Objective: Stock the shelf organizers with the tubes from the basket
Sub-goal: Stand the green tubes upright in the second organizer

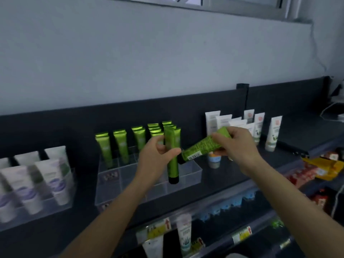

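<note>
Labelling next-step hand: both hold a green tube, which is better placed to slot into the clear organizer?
Left, probably. The left hand holds its upright green tube cap-down over the clear organizer; the tilted green tube in the right hand needs righting first.

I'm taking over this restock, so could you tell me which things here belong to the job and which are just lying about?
Job: left hand gripping an upright green tube; right hand gripping a tilted green tube; clear organizer; green tubes standing in it.
Lying about: white tubes; red packs; price tags.
</note>
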